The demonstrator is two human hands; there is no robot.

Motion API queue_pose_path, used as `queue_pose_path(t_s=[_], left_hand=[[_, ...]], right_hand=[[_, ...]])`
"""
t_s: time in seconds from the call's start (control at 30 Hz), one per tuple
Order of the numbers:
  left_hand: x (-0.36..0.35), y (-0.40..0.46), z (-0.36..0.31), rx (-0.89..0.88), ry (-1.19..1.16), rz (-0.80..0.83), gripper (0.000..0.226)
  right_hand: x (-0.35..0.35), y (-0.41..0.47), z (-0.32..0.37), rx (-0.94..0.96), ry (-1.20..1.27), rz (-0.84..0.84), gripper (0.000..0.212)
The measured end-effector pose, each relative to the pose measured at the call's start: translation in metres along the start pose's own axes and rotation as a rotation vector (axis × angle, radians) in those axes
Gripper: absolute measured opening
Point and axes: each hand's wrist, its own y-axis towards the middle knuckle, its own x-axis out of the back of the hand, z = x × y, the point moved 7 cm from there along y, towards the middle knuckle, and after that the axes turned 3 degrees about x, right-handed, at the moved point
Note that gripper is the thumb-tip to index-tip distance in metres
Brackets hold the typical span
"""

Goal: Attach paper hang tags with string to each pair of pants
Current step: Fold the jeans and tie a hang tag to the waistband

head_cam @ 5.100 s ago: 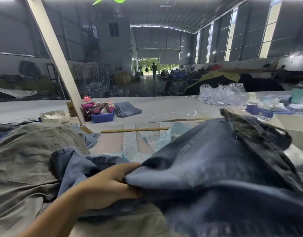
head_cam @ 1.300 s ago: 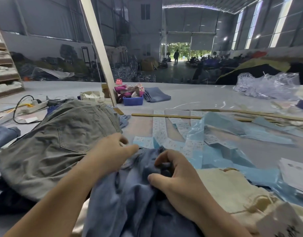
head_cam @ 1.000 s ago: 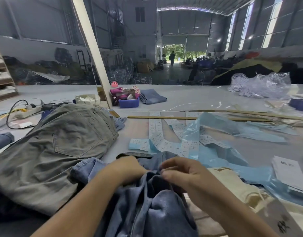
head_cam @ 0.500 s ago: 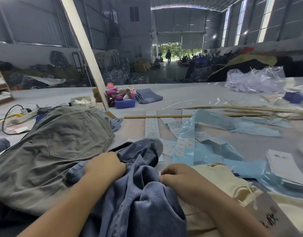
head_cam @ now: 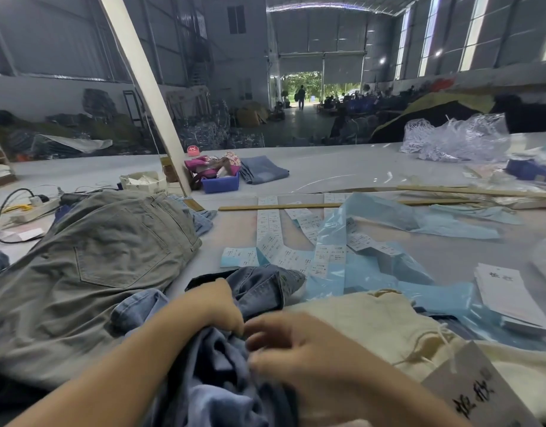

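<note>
While the left hand (head_cam: 218,306) clutches a fold of the bunched blue denim pants (head_cam: 222,365) with its fingers curled into the cloth, the right hand (head_cam: 296,352) meets it almost knuckle to knuckle, fingers bent toward the same fold; it is blurred, so I cannot tell whether it pinches cloth or string or holds nothing. Gathering the cloth up like this probably exposes a belt loop or waistband edge for a string to pass through, though no such loop shows between the hands.

These pants lie directly under both hands and spill toward the person, with a cuffed part poking out just beyond the left hand's knuckles. Right of the right hand lies a cream fabric garment (head_cam: 373,328) already carrying a pale twisted string (head_cam: 432,343) and a large white paper hang tag (head_cam: 472,392), which sits by the right wrist. A stack of white paper hang tags (head_cam: 505,291) waits farther right of that hand, within easy reach. Left of the left forearm lies a pile of grey-green pants (head_cam: 96,257). Beyond both hands, strips of white printed labels (head_cam: 271,232) and crumpled light blue plastic sheets (head_cam: 382,272) are scattered over the table (head_cam: 358,167).
</note>
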Motion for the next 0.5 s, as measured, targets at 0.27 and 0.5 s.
queue_pose_path(t_s=[0.27, 0.5], left_hand=[[0.094, -0.053, -0.001, -0.417, -0.652, -0.210, 0.047], [0.139, -0.109, -0.048, -0.840, -0.934, -0.038, 0.050]], right_hand=[[0.059, -0.001, -0.032, -0.356, 0.598, -0.401, 0.032], [0.088, -0.017, -0.012, 0.024, 1.018, -0.652, 0.036]])
